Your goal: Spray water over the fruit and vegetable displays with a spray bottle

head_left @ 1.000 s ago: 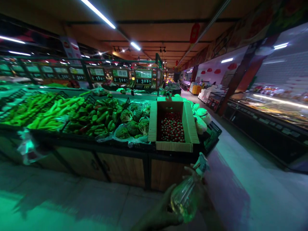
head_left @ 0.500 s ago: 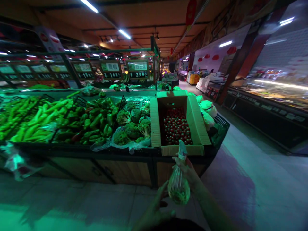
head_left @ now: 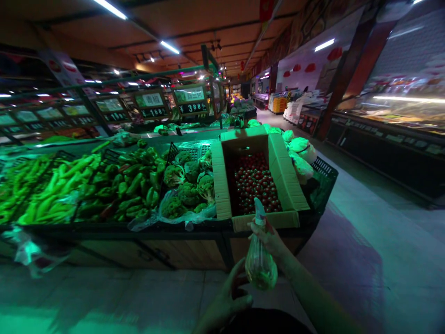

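Note:
My right hand (head_left: 268,238) is closed round the gathered neck of a clear plastic bag (head_left: 260,266), whose top sticks up above the fingers. Something green and leafy fills the bottom of the bag; its exact kind is hard to make out. Just left of the bag, my left hand (head_left: 231,292) is open with fingers curved apart, and nothing shows in it. Beyond the right hand, a cardboard box (head_left: 222,185) of small red tomatoes (head_left: 255,183) sits on the edge of the vegetable stand.
Left of the box lie broccoli (head_left: 189,190), green peppers (head_left: 132,185) and long pale-green peppers (head_left: 66,181). Wrapped pale vegetables (head_left: 301,155) are on its right. A plastic bag (head_left: 33,250) hangs at the stand's front left. An aisle floor (head_left: 361,222) runs along the right, beside a lit counter (head_left: 399,144).
The view has tilted and shifted slightly. The bag stays in my right hand and swings a little, while my left hand remains open close beside it.

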Motion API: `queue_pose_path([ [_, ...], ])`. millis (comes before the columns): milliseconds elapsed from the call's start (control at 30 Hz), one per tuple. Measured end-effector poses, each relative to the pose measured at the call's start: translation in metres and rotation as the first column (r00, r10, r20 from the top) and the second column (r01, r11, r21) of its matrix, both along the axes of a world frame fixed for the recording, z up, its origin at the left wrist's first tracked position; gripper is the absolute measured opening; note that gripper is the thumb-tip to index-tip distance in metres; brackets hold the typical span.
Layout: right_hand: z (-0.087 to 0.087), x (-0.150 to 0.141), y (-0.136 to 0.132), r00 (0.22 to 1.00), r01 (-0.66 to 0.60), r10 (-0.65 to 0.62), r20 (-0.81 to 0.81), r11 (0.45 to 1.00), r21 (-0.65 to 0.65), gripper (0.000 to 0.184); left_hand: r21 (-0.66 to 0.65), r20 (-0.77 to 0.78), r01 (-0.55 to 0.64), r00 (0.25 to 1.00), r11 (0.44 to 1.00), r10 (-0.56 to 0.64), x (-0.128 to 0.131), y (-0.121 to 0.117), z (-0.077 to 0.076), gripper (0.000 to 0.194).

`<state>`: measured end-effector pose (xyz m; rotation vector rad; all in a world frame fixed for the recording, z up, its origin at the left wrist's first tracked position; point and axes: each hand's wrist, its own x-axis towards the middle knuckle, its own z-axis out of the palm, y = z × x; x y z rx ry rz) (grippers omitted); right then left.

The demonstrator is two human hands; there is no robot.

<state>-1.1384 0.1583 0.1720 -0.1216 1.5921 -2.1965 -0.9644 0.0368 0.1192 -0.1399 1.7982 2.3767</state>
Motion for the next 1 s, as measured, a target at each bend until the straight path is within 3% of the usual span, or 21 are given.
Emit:
queue_pose_path([
  [200,0.016,-0.032,0.060,0.984,0.175,-0.176,0.018,0.983,0.050,0.063,0.092,-0.031,0.151,0.988,0.984,-0.149,-0.056,0.032,0.024,0.107],
  [333,0.025,-0.048,0.071,0.970,0.241,-0.240,-0.034,0.970,0.030,0.059,0.199,-0.134,0.214,0.973,0.956,-0.190,-0.080,0.045,0.032,0.102],
  [433,0.029,-0.056,0.060,0.978,0.198,-0.197,-0.070,0.980,0.013,0.057,0.254,-0.151,0.157,0.981,0.954,-0.122,-0.081,0.044,0.031,0.092],
  [600,0.027,-0.063,0.018,0.998,0.038,-0.037,-0.048,0.999,0.018,0.064,0.250,-0.079,-0.083,0.991,0.965,0.106,-0.061,0.030,0.017,0.081],
  [733,0.028,-0.062,-0.019,0.980,-0.127,0.129,-0.148,0.992,0.022,0.057,0.254,-0.048,-0.230,0.967,0.940,0.249,-0.044,0.020,0.011,0.079],
  [867,0.041,-0.059,-0.047,0.927,-0.281,0.294,-0.233,0.956,0.088,0.052,0.283,-0.023,-0.340,0.932,0.897,0.361,-0.033,0.012,0.015,0.080],
  [1000,0.055,-0.061,-0.057,0.914,-0.316,0.330,-0.235,0.944,0.097,0.051,0.302,-0.035,-0.375,0.914,0.876,0.403,-0.035,0.008,0.025,0.077],
])
